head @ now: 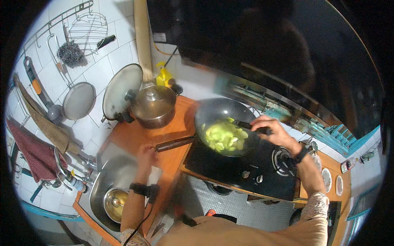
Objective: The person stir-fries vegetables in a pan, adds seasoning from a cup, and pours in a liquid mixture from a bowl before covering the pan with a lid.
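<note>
A dark wok stands on the black gas stove, with sliced pale-green vegetable pieces heaped inside. My right hand grips the black handle of a cooking utensil above the wok's right rim. The utensil's far end is hidden among the vegetables. My left hand, blurred, is at the free end of the wok's dark brown handle. Whether its fingers close around that end is unclear.
A lidded metal pot and a glass lid stand on the orange counter. At lower left, a steel sink holds a metal bowl. The right burner lies below my right wrist. A dark range hood overhangs the stove.
</note>
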### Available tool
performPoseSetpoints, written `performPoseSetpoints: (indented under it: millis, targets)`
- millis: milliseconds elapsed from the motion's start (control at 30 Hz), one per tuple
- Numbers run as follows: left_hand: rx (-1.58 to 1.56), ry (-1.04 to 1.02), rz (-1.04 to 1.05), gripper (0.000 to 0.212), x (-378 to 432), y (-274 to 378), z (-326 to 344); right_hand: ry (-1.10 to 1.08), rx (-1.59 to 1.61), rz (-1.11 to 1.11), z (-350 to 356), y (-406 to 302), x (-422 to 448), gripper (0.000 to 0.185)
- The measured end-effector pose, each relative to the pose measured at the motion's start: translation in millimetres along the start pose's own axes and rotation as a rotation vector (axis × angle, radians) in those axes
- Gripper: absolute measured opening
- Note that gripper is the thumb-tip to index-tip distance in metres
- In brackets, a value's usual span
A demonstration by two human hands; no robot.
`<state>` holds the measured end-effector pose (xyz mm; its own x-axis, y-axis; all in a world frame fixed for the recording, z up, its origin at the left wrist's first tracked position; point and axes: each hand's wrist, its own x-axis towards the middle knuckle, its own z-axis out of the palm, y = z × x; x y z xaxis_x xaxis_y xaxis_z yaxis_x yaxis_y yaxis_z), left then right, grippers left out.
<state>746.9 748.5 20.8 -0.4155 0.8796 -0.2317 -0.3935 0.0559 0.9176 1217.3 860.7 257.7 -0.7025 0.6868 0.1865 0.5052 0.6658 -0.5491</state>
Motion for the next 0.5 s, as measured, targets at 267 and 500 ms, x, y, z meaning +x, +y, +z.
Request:
performPoseSetpoints:
  millis: [267, 500]
  targets:
    - [0.013, -0.033, -0.011, 0.012, -3, -5, 1, 0.054, -0.007, 0.115, -12, -36, -66, 0.032]
    - [0.016, -0.037, -0.030, 0.017, -21, -2, -5, 0.464, -0.016, 0.256, -14, 16, -55, 0.025]
